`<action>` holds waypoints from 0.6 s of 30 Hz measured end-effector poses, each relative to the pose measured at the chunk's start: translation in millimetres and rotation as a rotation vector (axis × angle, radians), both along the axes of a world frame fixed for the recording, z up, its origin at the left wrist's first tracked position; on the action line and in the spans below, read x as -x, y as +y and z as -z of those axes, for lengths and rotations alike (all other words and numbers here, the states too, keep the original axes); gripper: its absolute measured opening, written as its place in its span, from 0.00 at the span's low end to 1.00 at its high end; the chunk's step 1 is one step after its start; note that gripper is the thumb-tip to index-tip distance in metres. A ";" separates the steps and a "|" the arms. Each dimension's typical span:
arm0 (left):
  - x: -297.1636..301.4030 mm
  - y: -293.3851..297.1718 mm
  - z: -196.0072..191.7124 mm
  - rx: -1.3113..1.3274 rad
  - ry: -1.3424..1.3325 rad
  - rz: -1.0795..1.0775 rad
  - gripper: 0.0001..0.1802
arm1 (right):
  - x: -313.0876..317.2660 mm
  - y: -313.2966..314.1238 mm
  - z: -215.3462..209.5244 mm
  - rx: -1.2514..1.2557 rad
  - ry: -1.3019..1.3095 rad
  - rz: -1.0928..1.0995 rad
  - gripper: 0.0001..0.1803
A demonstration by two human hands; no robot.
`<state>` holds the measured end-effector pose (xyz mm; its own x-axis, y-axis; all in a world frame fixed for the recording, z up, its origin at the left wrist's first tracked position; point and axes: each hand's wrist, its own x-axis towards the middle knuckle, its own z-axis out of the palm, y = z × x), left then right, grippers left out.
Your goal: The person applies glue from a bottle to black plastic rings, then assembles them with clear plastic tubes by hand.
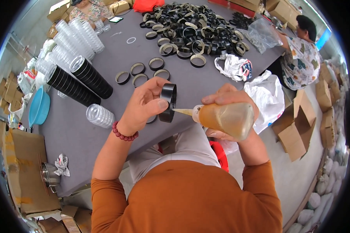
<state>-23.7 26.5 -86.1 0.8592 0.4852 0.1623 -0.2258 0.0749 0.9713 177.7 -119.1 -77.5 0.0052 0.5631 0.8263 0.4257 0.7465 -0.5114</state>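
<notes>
My left hand (144, 103) pinches a black ring (168, 95) by its rim, standing it on edge above the near side of the table. In my right hand (233, 99) lies a clear squeeze bottle (225, 118) with amber liquid inside, tipped sideways. Its thin pointed nozzle (182, 111) reaches the inner side of the ring; whether it touches cannot be made out. Several more black rings with pale insides (123, 77) lie loose just beyond my left hand. Another ring (151, 119) is partly hidden under that hand.
A big heap of black rings (190, 31) covers the far table. Left stand stacks of black-banded clear cups (91, 77), clear plastic lids (100, 115) and a blue basin (39, 106). Crumpled white plastic (234, 66) lies at right. Two people sit across the table; an open carton (297, 126) stands on the floor.
</notes>
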 end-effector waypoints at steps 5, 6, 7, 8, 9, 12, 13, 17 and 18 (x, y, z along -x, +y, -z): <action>-1.7 0.2 -1.9 -0.040 -0.020 0.044 0.32 | -0.9 -0.3 2.4 0.010 0.036 -0.027 0.32; -2.4 -0.5 -2.8 -0.063 -0.023 0.048 0.33 | -1.3 -0.8 2.9 0.015 0.045 -0.034 0.33; -1.5 -2.0 -3.7 -0.064 -0.017 0.049 0.33 | -1.0 -1.6 2.8 0.014 0.051 -0.033 0.33; -0.6 -3.5 -4.7 -0.071 -0.024 0.044 0.35 | -0.9 -2.9 2.0 0.023 0.056 -0.048 0.32; -0.1 -4.4 -5.5 -0.079 -0.031 0.039 0.36 | -0.9 -4.1 1.2 0.031 0.060 -0.062 0.32; 1.1 1.5 -1.0 -0.164 -0.027 0.045 0.39 | -3.0 -3.2 3.2 0.052 0.096 -0.077 0.32; 0.9 1.5 1.0 -0.165 -0.022 0.050 0.39 | -3.1 -3.9 2.8 0.051 0.102 -0.073 0.32; 0.4 2.2 8.7 -0.263 -0.120 0.036 0.44 | -3.6 -4.6 1.7 0.050 0.095 -0.084 0.33; 0.3 2.7 10.2 -0.291 -0.149 0.046 0.45 | -3.7 -4.6 1.9 0.049 0.092 -0.089 0.33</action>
<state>-24.1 29.2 -96.2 0.8356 0.3611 0.4139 -0.3697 -0.1875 0.9100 181.4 -123.7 -79.4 0.0277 0.6048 0.7959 0.3087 0.7521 -0.5823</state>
